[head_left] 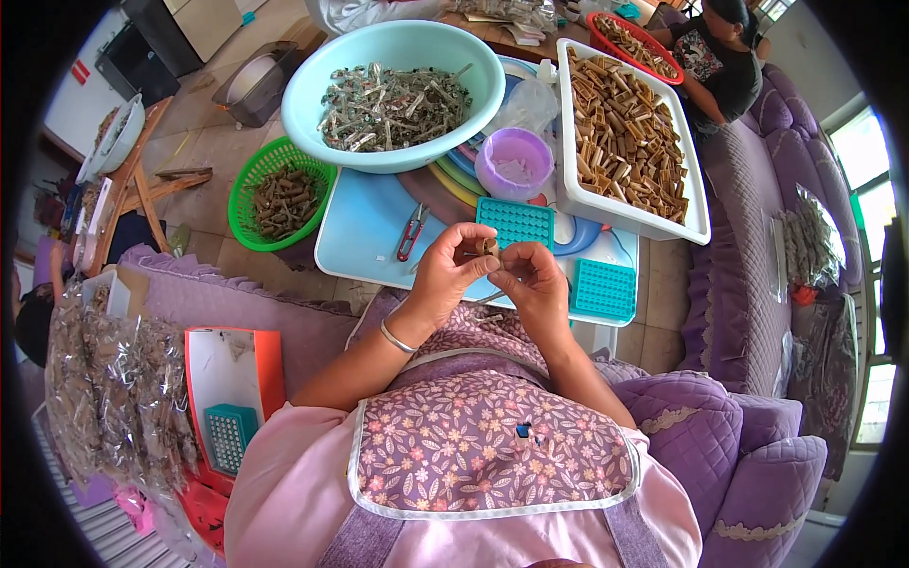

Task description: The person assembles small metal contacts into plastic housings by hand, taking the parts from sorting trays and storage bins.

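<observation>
While both hands pinch one small brown tube at frame centre, left hand and right hand clamped on it, white tray upper right looks full of tubes, so plenty probably remains.

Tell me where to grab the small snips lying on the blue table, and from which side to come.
Grip the red snips by the red handle loops at their near, lower end, probably coming from the left hand side. They lie flat with the metal tips pointing away toward the aqua basin, so the handles face the person and the table around them is bare.
</observation>
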Action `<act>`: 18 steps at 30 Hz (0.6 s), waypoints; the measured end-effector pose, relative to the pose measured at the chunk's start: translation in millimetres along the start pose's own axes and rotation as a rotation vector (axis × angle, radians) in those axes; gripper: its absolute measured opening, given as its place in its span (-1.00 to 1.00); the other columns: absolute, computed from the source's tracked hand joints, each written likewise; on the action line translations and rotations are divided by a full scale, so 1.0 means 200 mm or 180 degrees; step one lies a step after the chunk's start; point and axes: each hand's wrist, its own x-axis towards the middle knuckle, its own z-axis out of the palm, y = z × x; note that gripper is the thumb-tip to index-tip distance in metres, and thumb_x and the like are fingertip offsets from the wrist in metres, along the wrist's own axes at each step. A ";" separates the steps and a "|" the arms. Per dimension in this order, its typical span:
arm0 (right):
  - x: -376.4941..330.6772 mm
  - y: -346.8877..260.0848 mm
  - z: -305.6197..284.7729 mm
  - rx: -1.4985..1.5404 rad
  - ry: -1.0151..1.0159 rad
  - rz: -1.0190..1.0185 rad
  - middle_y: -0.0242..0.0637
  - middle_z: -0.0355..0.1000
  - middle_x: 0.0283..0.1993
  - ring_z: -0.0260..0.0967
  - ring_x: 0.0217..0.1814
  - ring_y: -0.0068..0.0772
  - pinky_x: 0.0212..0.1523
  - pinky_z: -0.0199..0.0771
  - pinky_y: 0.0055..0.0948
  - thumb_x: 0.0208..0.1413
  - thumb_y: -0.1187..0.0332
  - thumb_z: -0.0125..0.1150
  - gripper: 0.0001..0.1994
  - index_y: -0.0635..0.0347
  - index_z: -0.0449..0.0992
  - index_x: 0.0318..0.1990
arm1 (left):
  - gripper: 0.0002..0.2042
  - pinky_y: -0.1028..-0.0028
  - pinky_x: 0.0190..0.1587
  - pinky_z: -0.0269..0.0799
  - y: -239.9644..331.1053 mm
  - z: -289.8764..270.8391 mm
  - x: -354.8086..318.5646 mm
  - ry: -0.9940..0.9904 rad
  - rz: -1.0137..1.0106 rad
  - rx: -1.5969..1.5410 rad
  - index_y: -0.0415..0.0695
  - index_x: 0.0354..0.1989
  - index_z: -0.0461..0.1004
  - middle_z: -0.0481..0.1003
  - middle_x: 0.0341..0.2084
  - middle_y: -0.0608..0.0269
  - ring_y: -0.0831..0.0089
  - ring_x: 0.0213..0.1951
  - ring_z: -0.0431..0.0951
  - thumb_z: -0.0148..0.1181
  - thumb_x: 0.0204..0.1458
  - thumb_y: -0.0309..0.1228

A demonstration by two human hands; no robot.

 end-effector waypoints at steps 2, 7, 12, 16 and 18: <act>-0.01 0.00 0.00 0.0362 0.0079 0.0276 -0.40 0.40 -0.26 0.40 -0.26 -0.59 -0.19 0.47 -0.58 -0.05 0.59 0.36 -0.72 0.23 0.39 -0.21 | -0.66 0.57 -0.09 0.41 0.01 0.01 0.00 0.0065 0.0000 0.0148 -0.19 -0.07 0.42 0.45 -0.31 0.38 0.62 -0.24 0.45 0.34 -0.02 -0.48; 0.00 -0.04 0.00 0.0675 0.0059 0.0520 -0.40 0.40 -0.26 0.40 -0.25 -0.60 -0.18 0.47 -0.58 -0.03 0.57 0.36 -0.73 0.23 0.38 -0.21 | -0.67 0.56 -0.09 0.44 0.02 0.01 0.00 0.0030 0.0041 0.0322 -0.21 -0.07 0.43 0.47 -0.31 0.37 0.62 -0.23 0.46 0.33 -0.02 -0.51; 0.00 -0.03 -0.01 0.0749 -0.0036 0.0559 -0.38 0.41 -0.26 0.40 -0.25 -0.59 -0.18 0.47 -0.56 -0.02 0.56 0.35 -0.73 0.23 0.38 -0.19 | -0.65 0.56 -0.10 0.44 0.04 -0.02 0.00 -0.0262 0.0000 0.0435 -0.23 -0.05 0.43 0.47 -0.30 0.35 0.62 -0.25 0.47 0.34 -0.04 -0.52; 0.00 -0.05 0.00 0.0070 -0.0177 0.0227 -0.34 0.43 -0.24 0.43 -0.19 -0.56 -0.16 0.49 -0.54 -0.02 0.58 0.34 -0.72 0.26 0.40 -0.16 | -0.64 0.59 -0.16 0.46 0.02 -0.02 -0.01 -0.0265 0.0073 0.0546 -0.23 -0.05 0.43 0.46 -0.30 0.35 0.63 -0.25 0.47 0.34 -0.05 -0.52; -0.02 -0.06 0.00 0.0059 -0.0208 0.0085 -0.33 0.44 -0.22 0.44 -0.17 -0.54 -0.15 0.50 -0.53 -0.02 0.59 0.33 -0.71 0.28 0.41 -0.14 | -0.64 0.60 -0.17 0.46 0.04 -0.01 -0.01 -0.0283 0.0034 0.0679 -0.23 -0.05 0.43 0.45 -0.31 0.36 0.64 -0.25 0.47 0.35 -0.05 -0.52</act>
